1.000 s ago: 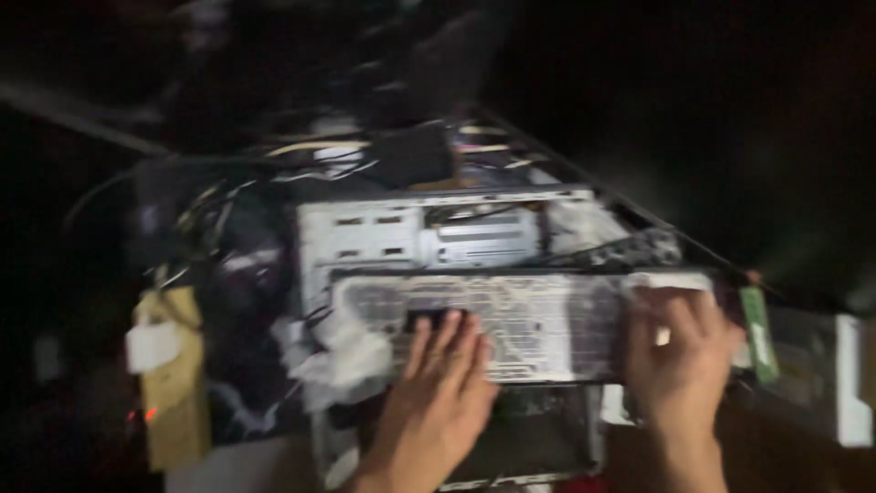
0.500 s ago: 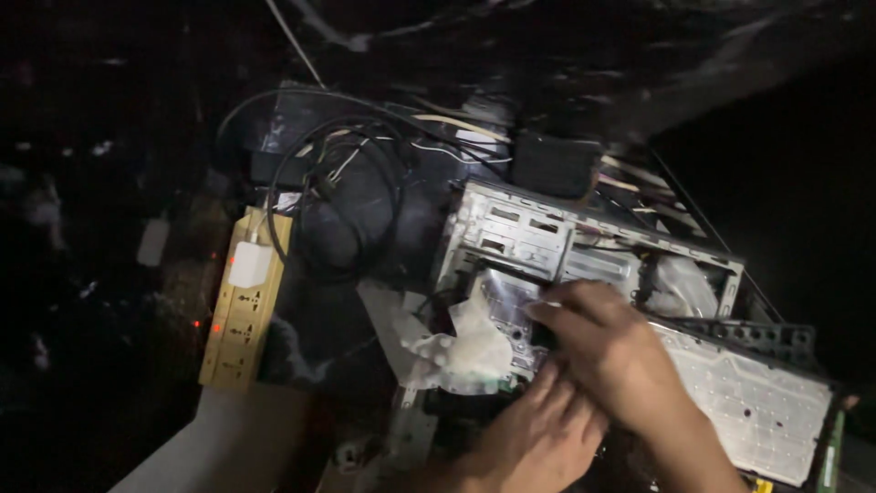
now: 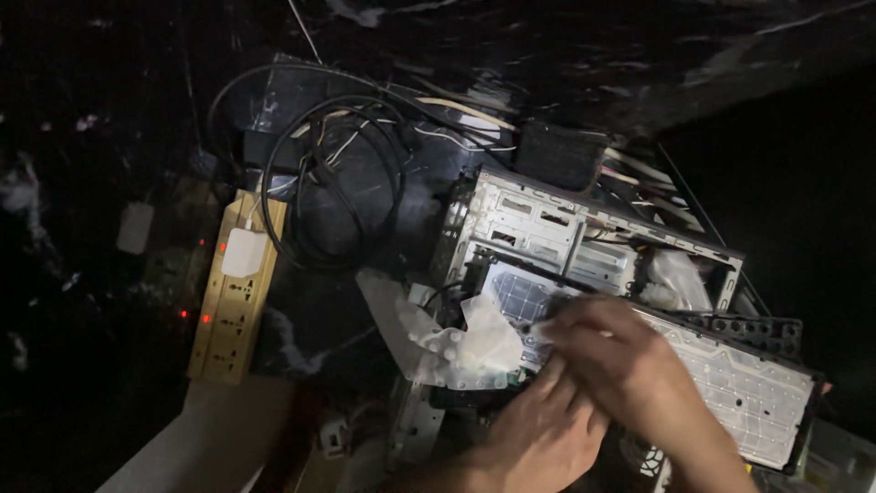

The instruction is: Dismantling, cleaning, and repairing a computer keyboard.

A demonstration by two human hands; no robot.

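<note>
- In the lower right of the frame, the right hand (image 3: 620,361) lies over the left end of a pale keyboard membrane sheet (image 3: 730,383), fingers bent and seemingly pinching its edge; motion blur hides the grip.
- The left hand (image 3: 538,434), just below, touches the same end, fingers loosely curled.
- The sheet rests across an open metal computer case (image 3: 547,224).
- Crumpled clear plastic (image 3: 456,342) lies left of the hands.
- A yellow power strip (image 3: 233,297) and coiled black cables (image 3: 338,183) sit upper left.
</note>
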